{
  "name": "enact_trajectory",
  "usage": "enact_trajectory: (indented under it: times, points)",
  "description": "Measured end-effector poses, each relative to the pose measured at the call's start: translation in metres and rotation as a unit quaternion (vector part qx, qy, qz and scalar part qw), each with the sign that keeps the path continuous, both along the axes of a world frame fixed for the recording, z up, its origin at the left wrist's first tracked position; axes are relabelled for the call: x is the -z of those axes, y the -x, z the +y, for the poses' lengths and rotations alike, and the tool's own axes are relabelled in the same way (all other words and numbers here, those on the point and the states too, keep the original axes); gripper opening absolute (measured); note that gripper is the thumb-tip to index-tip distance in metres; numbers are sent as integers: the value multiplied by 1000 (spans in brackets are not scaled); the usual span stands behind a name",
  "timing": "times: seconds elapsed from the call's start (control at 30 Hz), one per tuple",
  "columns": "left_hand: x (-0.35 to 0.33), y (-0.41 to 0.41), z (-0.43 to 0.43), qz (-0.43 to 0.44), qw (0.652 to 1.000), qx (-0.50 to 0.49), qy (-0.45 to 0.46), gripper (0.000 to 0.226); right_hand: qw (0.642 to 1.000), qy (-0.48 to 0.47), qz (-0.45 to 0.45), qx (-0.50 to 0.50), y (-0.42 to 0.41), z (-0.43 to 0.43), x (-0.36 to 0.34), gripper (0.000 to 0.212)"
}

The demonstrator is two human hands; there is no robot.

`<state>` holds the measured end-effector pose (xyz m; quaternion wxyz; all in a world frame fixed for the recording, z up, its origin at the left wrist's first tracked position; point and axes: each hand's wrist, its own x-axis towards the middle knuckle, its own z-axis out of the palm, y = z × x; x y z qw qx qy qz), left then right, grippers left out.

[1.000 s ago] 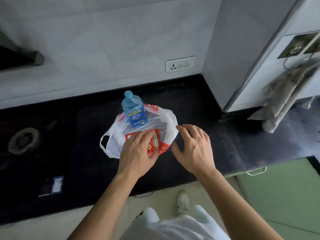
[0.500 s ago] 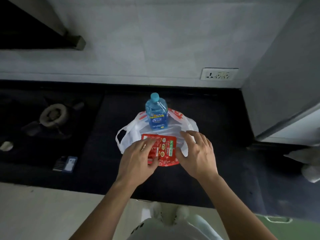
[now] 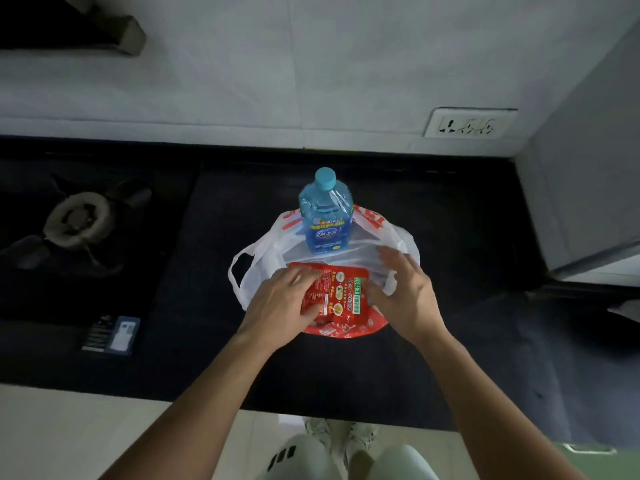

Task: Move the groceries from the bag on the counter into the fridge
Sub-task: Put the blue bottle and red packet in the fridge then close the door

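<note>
A white plastic bag (image 3: 266, 252) with red print lies crumpled on the black counter (image 3: 450, 237). A blue bottle (image 3: 325, 220) with a turquoise cap stands upright at the bag's far side. A red flat packet (image 3: 346, 294) lies on the bag's near part. My left hand (image 3: 282, 303) grips the packet's left edge, fingers on top and thumb at its lower side. My right hand (image 3: 405, 292) hovers with spread fingers over the packet's right edge and the bag; I cannot tell if it touches them.
A gas burner (image 3: 78, 218) sits in the stove top at the left. A small dark card with a blue label (image 3: 112, 334) lies on the counter's near left. A wall socket (image 3: 469, 123) is at the back right. A grey appliance side (image 3: 588, 161) rises at the right.
The view swung left and closer. My right hand moved in from the counter to the packet's right side and the bag. My left hand kept its hold on the packet.
</note>
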<state>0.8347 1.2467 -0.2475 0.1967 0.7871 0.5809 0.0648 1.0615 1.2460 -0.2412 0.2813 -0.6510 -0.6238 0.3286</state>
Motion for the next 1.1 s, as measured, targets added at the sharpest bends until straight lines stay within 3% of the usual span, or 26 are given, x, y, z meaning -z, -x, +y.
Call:
enact_trajectory:
  times: [0.1,0.2,0.47,0.67,0.93,1.1]
  points:
    - [12,-5,13,7,999,28,22,70,996,13,83,12,3,30,10,64]
    - [24,-9,24,36,997,56,50,85,993,43,111,-5,6,60,14,72]
    - [49,-10,38,68,992,91,55,101,989,55,76,-118,20,116,31,92]
    - [50,-12,50,98,989,105,19,107,974,97,110,-171,23,139,38,102]
    - [27,-10,44,63,995,63,35,77,957,135,116,-231,20,165,38,103]
    - [15,-3,45,27,997,29,70,53,962,115,119,-215,27,160,38,109]
